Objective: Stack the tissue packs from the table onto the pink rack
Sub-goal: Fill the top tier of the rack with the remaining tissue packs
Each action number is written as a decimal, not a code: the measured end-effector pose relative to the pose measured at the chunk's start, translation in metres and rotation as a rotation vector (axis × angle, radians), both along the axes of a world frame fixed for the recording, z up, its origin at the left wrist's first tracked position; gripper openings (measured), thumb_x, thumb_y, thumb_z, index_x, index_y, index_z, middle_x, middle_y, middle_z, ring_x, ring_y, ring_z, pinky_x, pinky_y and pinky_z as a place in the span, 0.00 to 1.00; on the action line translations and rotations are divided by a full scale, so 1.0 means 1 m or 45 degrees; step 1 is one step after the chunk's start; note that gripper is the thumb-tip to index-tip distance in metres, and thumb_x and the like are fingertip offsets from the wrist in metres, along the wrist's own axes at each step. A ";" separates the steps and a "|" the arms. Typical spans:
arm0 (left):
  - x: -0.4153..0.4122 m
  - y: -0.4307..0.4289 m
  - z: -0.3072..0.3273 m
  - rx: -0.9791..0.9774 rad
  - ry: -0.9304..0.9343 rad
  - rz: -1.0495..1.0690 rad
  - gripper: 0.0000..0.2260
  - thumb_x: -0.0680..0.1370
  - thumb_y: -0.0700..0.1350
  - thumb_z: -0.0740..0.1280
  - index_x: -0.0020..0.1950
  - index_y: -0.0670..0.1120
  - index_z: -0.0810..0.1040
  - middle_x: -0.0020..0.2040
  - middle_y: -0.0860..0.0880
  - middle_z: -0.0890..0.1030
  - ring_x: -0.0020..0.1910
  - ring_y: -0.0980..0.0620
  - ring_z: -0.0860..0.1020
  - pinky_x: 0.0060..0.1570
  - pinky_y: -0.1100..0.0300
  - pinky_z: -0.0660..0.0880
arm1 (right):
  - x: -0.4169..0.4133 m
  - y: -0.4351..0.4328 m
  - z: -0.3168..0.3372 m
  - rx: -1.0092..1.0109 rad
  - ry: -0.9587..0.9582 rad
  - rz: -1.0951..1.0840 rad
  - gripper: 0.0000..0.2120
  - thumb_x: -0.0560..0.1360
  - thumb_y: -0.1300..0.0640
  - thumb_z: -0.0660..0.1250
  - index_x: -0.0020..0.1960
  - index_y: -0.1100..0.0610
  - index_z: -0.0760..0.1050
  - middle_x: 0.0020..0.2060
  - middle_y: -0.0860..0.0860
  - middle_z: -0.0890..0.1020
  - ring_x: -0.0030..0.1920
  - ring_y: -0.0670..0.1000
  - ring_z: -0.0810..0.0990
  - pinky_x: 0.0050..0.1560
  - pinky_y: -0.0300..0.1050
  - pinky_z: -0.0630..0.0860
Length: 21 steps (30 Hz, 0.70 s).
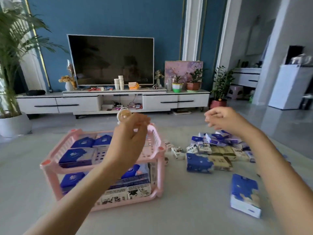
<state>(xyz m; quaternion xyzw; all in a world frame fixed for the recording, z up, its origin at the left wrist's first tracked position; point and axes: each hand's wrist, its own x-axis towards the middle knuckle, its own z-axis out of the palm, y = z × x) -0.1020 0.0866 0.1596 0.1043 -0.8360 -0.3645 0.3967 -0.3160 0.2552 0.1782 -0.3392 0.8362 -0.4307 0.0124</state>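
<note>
My left hand [130, 133] is raised over the pink rack [51, 182]. Its fingers [141, 123] are curled in, with the thumb close to the fingertips. The picture is blurred there, so I cannot tell if they pinch something. Just behind the fingers is a small round thing [124, 114] with a white rim, and I cannot tell if I touch it.

My right hand [223, 119] is also in the air, over the pile of tissue packs [211, 150]. Its fingers are bent into a loose fist and hold nothing.

The rack stands on the pale table [186, 209], at my left, and has two levels. The upper level carries blue packs [76, 156] lying flat. The lower level holds more blue packs, and at the front white packs [138, 190] with black printing. The print looks like characters and ink drawings, but it is too blurred to read.

The pile lies on the table to the right of the rack, with blue, white and olive packs mixed. No label there can be read. One blue and white pack [245, 195] lies alone, nearer to me, under my right forearm.

Farther away a dark television [111, 60] stands on a white cabinet [81, 103].
</note>
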 end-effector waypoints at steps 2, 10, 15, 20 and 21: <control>-0.022 0.038 -0.007 -0.088 -0.108 -0.182 0.09 0.80 0.42 0.58 0.52 0.53 0.75 0.48 0.61 0.77 0.45 0.67 0.75 0.38 0.78 0.70 | -0.028 0.044 -0.016 0.050 -0.088 -0.177 0.04 0.77 0.61 0.62 0.47 0.57 0.76 0.42 0.56 0.80 0.42 0.53 0.77 0.44 0.46 0.75; -0.178 0.106 -0.061 -0.103 -0.700 -0.282 0.15 0.78 0.39 0.56 0.61 0.46 0.76 0.58 0.48 0.79 0.45 0.52 0.75 0.43 0.65 0.71 | -0.104 0.128 -0.114 0.117 -0.216 -0.491 0.06 0.75 0.65 0.63 0.45 0.58 0.78 0.41 0.54 0.82 0.43 0.51 0.78 0.40 0.37 0.70; -0.257 0.114 -0.084 -0.255 -0.750 -0.240 0.17 0.77 0.38 0.56 0.65 0.47 0.71 0.61 0.46 0.75 0.52 0.46 0.77 0.46 0.57 0.74 | -0.159 0.132 -0.146 -0.157 -0.091 -0.802 0.17 0.74 0.73 0.57 0.61 0.64 0.72 0.56 0.57 0.77 0.56 0.54 0.75 0.54 0.44 0.70; -0.321 0.135 -0.093 -0.444 -0.742 -0.330 0.17 0.77 0.36 0.57 0.65 0.46 0.71 0.63 0.46 0.73 0.57 0.46 0.74 0.56 0.53 0.74 | -0.223 0.149 -0.148 -0.068 0.070 -0.917 0.28 0.69 0.66 0.68 0.67 0.59 0.67 0.63 0.57 0.73 0.65 0.59 0.70 0.62 0.51 0.68; -0.336 0.141 -0.097 -0.475 -0.755 -0.353 0.18 0.77 0.36 0.57 0.66 0.47 0.70 0.64 0.46 0.72 0.59 0.45 0.73 0.57 0.53 0.72 | -0.232 0.151 -0.150 0.054 0.020 -0.853 0.31 0.69 0.61 0.70 0.70 0.56 0.64 0.65 0.54 0.72 0.66 0.57 0.69 0.64 0.51 0.67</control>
